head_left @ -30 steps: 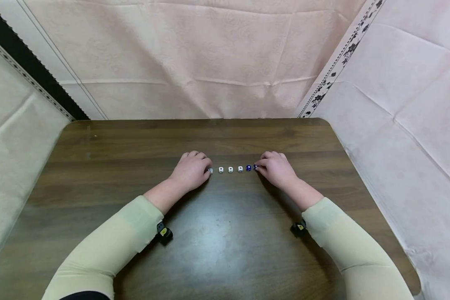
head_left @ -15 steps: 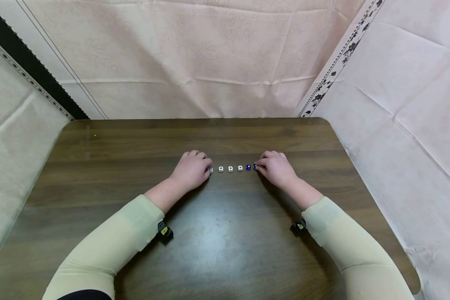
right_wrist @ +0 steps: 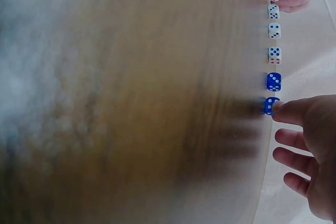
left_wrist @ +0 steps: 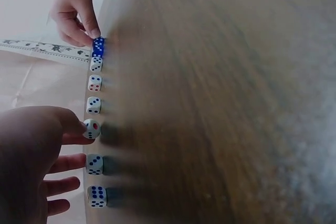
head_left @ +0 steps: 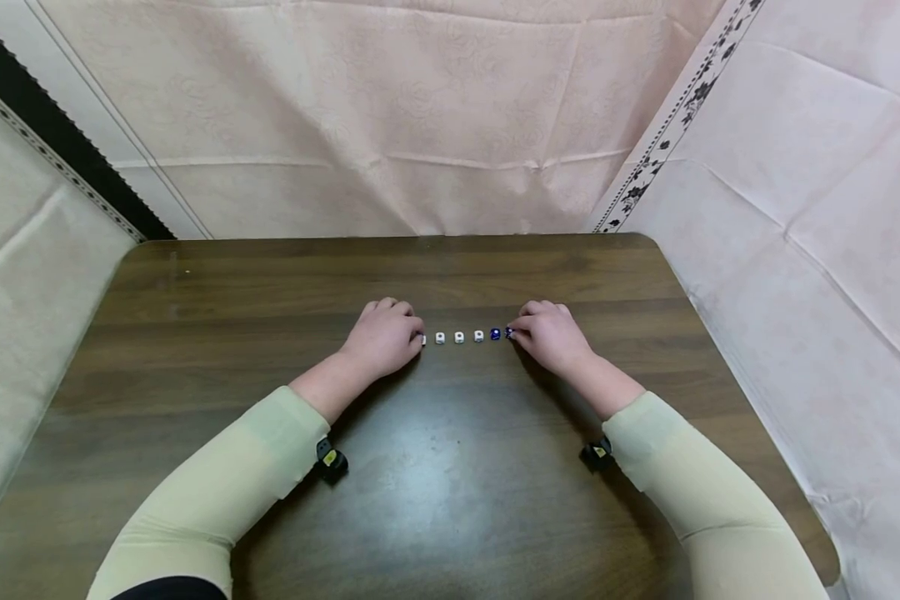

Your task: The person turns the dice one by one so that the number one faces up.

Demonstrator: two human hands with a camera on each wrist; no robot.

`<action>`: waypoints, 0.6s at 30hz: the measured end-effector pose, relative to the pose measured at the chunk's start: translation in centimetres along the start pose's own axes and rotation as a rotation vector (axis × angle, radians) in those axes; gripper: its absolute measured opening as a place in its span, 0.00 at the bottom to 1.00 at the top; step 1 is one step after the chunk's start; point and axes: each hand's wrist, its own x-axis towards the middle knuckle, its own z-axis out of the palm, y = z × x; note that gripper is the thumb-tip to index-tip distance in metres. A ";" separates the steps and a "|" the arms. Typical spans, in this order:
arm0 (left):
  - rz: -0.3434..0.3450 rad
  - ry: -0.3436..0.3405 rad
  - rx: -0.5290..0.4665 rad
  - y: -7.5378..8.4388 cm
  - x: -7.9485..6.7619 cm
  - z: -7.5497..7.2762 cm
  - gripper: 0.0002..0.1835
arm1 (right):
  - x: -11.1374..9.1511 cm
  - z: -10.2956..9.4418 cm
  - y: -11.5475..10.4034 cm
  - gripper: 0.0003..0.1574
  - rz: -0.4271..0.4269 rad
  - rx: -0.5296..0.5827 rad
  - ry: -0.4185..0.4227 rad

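Observation:
A row of small dice stretches between two hands on the wooden table point(head_left: 427, 467). My left hand point(head_left: 385, 337) pinches a white die point(left_wrist: 91, 128) between thumb and finger, and that die looks turned slightly compared with its neighbours. Farther right are three white dice, with a white die point(head_left: 459, 337) in the middle. Beside them sits a blue die point(head_left: 495, 334). At the right end my right hand point(head_left: 549, 333) pinches another blue die point(right_wrist: 272, 105), its thumb partly covering it. Two more white dice, including one point(left_wrist: 97, 196), stand by my left hand's other fingers, hidden in the head view.
Pale cloth point(head_left: 450, 125) hangs behind the table's far edge, with more cloth along both sides. Each forearm wears a light sleeve and a small black device point(head_left: 332, 461) near the wrist.
My left hand has edged very slightly right with its white die, narrowing the gap to the neighbouring die. The right hand keeps its hold, and the head view has shifted a little.

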 end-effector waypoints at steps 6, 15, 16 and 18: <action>-0.022 -0.017 -0.002 -0.1 0.2 0.1 0.12 | 0.1 0.1 0.1 0.10 -0.009 -0.004 0.008; -0.037 0.013 -0.047 -0.2 0.3 0.1 0.11 | 0.0 0.1 0.2 0.10 -0.006 0.005 0.005; -0.034 0.017 -0.051 -0.2 0.3 0.1 0.10 | 0.0 0.0 0.2 0.10 -0.006 0.006 0.006; -0.023 0.024 -0.052 -0.2 0.2 0.2 0.10 | 0.0 0.0 0.1 0.10 -0.005 0.011 0.003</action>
